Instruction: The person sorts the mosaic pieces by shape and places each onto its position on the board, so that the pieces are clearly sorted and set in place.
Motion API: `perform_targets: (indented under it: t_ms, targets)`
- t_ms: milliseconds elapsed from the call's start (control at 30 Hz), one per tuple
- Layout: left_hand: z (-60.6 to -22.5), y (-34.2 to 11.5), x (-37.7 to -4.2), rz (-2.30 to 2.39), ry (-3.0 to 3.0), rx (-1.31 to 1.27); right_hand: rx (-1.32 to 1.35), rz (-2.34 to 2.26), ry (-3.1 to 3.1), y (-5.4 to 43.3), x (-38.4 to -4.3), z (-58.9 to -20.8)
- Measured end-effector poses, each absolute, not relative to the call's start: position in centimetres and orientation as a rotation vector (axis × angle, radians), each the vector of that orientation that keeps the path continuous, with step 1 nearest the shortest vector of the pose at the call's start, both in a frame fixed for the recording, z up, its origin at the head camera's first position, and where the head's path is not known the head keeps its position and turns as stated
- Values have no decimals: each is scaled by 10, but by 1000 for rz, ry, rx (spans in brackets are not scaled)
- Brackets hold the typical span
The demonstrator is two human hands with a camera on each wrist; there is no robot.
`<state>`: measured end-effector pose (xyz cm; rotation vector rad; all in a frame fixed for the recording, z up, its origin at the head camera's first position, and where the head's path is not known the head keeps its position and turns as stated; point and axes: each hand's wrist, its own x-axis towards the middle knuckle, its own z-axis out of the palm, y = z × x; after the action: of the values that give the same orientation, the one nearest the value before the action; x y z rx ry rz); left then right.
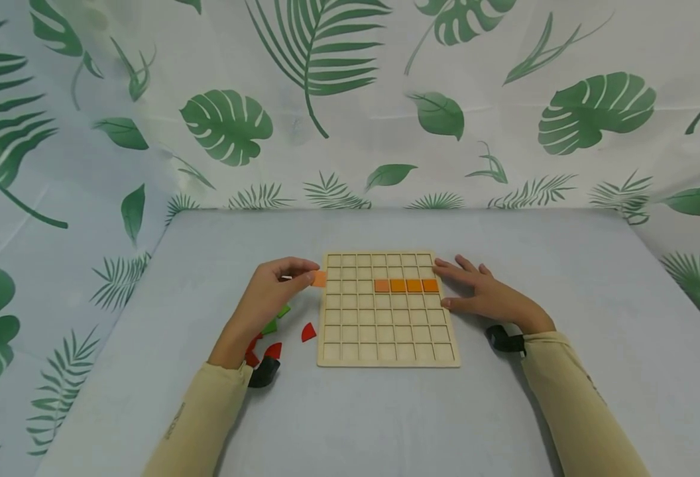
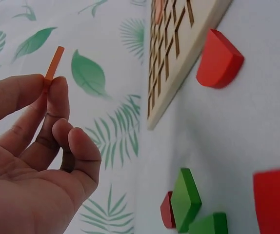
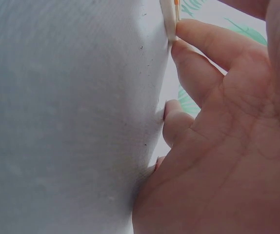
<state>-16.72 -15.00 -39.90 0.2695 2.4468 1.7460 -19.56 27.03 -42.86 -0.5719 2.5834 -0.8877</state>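
Observation:
My left hand (image 1: 275,285) pinches a thin orange square tile (image 1: 319,279) between thumb and fingertips, at the left edge of a wooden grid board (image 1: 388,338). In the left wrist view the tile (image 2: 55,63) stands edge-on above the fingertips. A row of square tiles lies in the board's third row: a paler orange one (image 1: 382,285) and three deeper orange ones (image 1: 413,285), reaching the right edge. My right hand (image 1: 487,295) rests with spread fingers along the board's right edge, fingertips (image 3: 184,28) touching its side.
Left of the board lie a red quarter-round piece (image 1: 308,332), more red pieces (image 1: 273,351) and green pieces (image 1: 270,326), partly hidden by my left wrist. A pale cloth (image 1: 386,424) covers the table. Leaf-printed cloth (image 1: 350,146) hangs behind and at both sides.

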Motion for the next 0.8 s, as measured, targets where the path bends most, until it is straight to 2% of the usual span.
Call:
perform_targets:
  t_ms: [800]
  targets:
    - [-389,-119,-196,2060,2216,251,-581,-894,2582,272,-195,-429]
